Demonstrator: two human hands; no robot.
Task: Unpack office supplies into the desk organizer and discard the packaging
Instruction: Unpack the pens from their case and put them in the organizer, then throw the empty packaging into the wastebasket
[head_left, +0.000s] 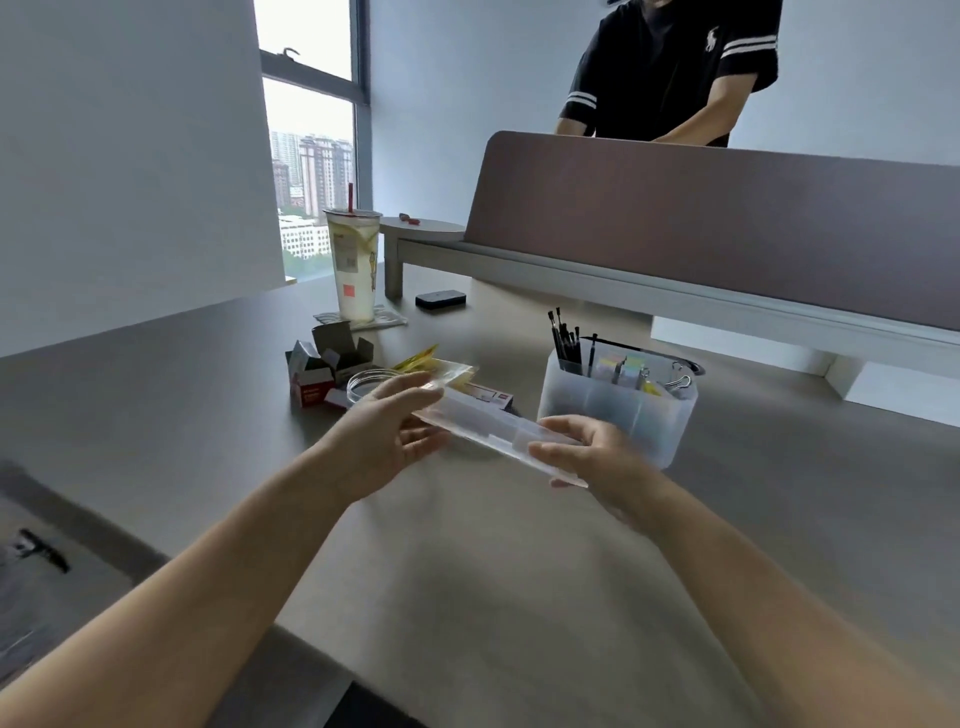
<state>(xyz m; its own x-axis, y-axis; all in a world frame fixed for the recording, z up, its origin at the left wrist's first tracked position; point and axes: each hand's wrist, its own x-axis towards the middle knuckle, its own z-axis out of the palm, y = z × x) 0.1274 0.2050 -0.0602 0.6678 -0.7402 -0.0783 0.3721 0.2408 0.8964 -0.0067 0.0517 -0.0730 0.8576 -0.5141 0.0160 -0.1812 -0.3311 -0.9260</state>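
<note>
Nearest the person, both hands hold a long clear plastic sleeve (496, 434) in the air above the middle of the bench (467, 571). The right hand (587, 457) pinches its near end, thumb on top and fingers beneath; the left hand (387, 436) cups the far end, where the clear flap and a yellow header card sit, with its fingers only loosely curled about it. So each grip is grasping the sleeve, the right firmly, the left lightly. What is inside is too blurred to name.

The sleeve looks light and thin, probably slick and easily crumpled, so it is best held by its ends as now, the opening worked at the header end while the other hand steadies the contents.

Just beyond the right hand, toward the right side of the bench, stands the translucent desk organizer (618, 410), already holding black pens (566, 340), coloured sticky notes and binder clips (680, 376). Beyond the left hand lie opened small cartons (327, 369) and a round clear lid. Farther back, by the far left edge, a drink cup (354, 265) stands
</note>
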